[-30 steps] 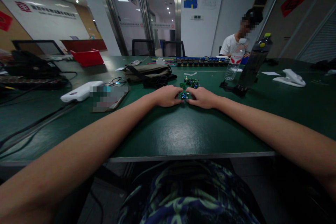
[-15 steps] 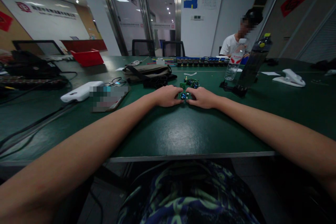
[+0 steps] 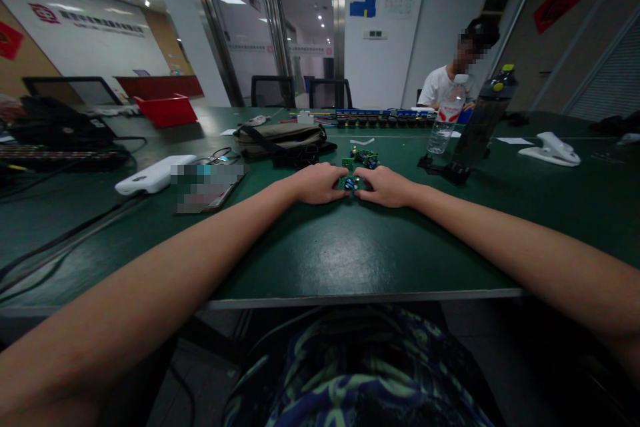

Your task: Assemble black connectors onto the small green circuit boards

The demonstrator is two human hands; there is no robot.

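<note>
A small green circuit board (image 3: 351,183) with dark and bluish round parts lies between my two hands, low over the table. My left hand (image 3: 323,183) grips its left edge, fingers curled with the thumb on the near side. At the opposite edge, my right hand (image 3: 383,187) holds the board in a similar pinch. Just beyond them, more green circuit boards (image 3: 367,159) with components rest on the table. Most of the fingertips and the underside of the held board are hidden.
Left of my hands are a grey-brown bag (image 3: 283,139), a phone-like slab (image 3: 210,188) and a white device (image 3: 155,175) with cables. On the right stand a clear bottle (image 3: 443,127), a dark bottle (image 3: 483,123) and a white stapler-like object (image 3: 551,150). A person (image 3: 443,85) sits across the green table (image 3: 330,260).
</note>
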